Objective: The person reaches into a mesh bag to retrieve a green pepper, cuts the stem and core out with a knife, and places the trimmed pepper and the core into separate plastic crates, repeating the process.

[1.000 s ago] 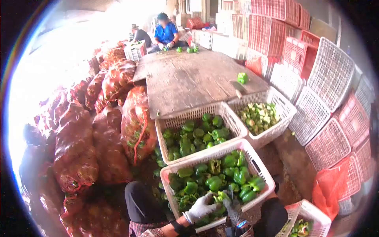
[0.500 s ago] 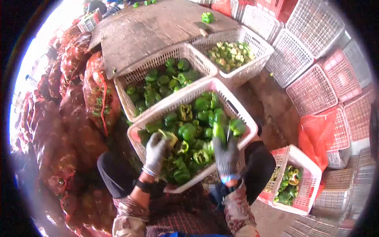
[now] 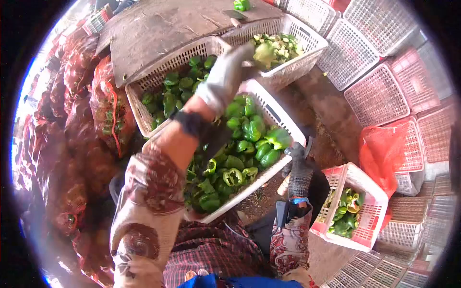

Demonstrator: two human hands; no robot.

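My left hand (image 3: 230,72), in a grey glove and blurred by motion, reaches over the crates. At its fingertips is a smeared, pale yellow-green pepper core (image 3: 263,56), above the crate of pale cut pieces (image 3: 307,54). My right hand (image 3: 298,168), in a dark glove, is closed around a knife at the near crate's right edge. The knife's light wooden handle (image 3: 284,185) sticks out below the fist. Beside its fingers a bright green pepper (image 3: 278,138) lies in the near crate (image 3: 283,120), among whole and cut-open green peppers (image 3: 233,177).
Behind stands another crate of green peppers (image 3: 137,103), against a wooden board (image 3: 158,29) with a second knife (image 3: 235,21). Filled red net sacks (image 3: 72,144) crowd the left. A pink-white crate with pepper pieces (image 3: 374,211) and stacked crates (image 3: 379,91) stand right.
My left hand has swung from the near crate up and right to the crate of cut pieces, carrying the core. My right hand has moved right, to the near crate's edge.
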